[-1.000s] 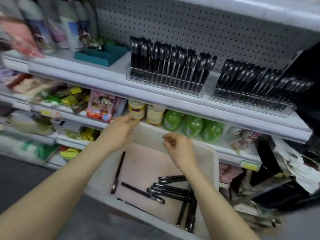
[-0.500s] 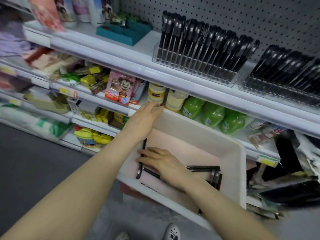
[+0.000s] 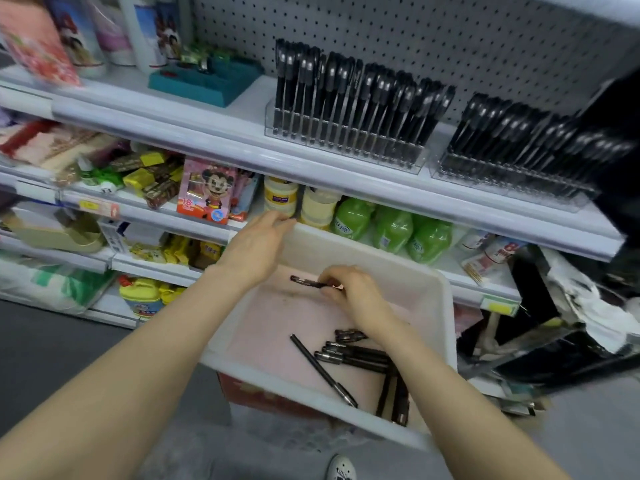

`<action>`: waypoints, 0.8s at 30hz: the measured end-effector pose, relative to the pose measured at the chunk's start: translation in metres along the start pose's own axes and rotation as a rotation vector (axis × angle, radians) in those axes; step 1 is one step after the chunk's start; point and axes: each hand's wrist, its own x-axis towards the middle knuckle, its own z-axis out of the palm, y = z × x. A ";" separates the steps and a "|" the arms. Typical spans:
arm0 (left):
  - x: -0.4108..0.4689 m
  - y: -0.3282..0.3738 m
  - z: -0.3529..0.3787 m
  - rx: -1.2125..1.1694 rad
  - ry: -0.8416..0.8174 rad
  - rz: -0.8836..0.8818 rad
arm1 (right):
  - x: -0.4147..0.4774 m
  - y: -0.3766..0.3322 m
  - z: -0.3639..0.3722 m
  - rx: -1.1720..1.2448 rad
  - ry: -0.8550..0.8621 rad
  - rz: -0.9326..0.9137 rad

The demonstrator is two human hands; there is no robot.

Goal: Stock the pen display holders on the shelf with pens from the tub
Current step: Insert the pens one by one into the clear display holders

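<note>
Pinched in the curled fingertips of the right hand, over the far half of the white tub: one slim, glossy black pen, lying crosswise, its right end hidden inside the fingers. Left hand at the tub's far left corner, fingers loosely straight, gripping nothing. Heaped toward the near right corner, more loose pens. On the top shelf, two clear display holders, left holder sharp, right holder blurred and partly cut off by a dark shape.
</note>
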 end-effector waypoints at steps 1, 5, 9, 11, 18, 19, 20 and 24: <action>0.005 0.004 -0.004 0.042 -0.002 0.003 | 0.000 0.000 -0.010 0.081 0.039 0.052; 0.032 0.028 -0.017 0.102 0.027 0.020 | 0.000 0.001 -0.051 0.383 0.201 0.180; 0.069 0.069 -0.021 0.014 0.113 0.128 | -0.003 0.013 -0.096 0.546 0.336 0.214; 0.089 0.094 -0.020 -0.026 0.129 0.187 | -0.005 0.025 -0.118 0.617 0.408 0.226; 0.158 0.179 -0.004 -0.034 0.143 0.358 | -0.012 0.081 -0.191 0.610 0.658 0.276; 0.166 0.189 -0.001 -0.024 0.147 0.369 | -0.012 0.088 -0.202 0.604 0.699 0.280; 0.173 0.197 0.002 -0.014 0.151 0.375 | -0.012 0.094 -0.213 0.599 0.736 0.281; 0.192 0.217 0.013 0.013 0.156 0.355 | -0.003 0.120 -0.254 0.472 0.859 0.280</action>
